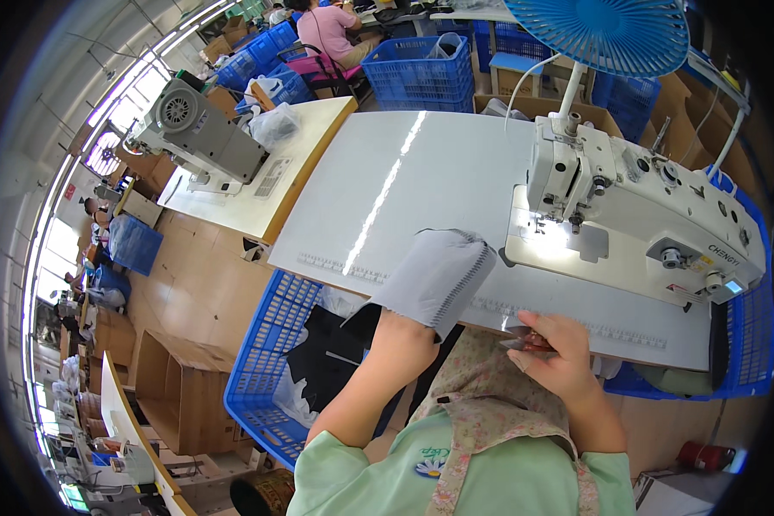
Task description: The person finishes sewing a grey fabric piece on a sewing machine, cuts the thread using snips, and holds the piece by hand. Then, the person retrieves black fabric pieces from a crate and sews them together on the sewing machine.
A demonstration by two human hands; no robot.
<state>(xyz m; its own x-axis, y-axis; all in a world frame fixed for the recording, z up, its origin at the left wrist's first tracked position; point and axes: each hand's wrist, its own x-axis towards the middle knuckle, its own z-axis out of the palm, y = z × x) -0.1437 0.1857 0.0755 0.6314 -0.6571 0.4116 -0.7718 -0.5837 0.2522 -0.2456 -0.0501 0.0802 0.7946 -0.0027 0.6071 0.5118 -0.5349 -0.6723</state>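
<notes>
White cloth piece, one of them, is drawn over my left hand like a sleeve, dark stitching down its right side. It crosses the near edge of the pale tabletop; I cannot tell whether it rests on the surface or sits just above. My left fingers are hidden inside, so I cannot tell how they are spread.

Taking clock directions from the cloth, my right hand is at four, pinching one pair of snips by the near edge, blades pointing toward nine and slightly apart. The broadest stretch of tabletop runs from ten to twelve, out to the far edge. At two, the head of my sewing machine limits that room.

I count two large sewing machines close by: mine, plus a grey one at ten on its cream table. One blue fan stands at one; one blue basket holding black fabric sits at eight.
</notes>
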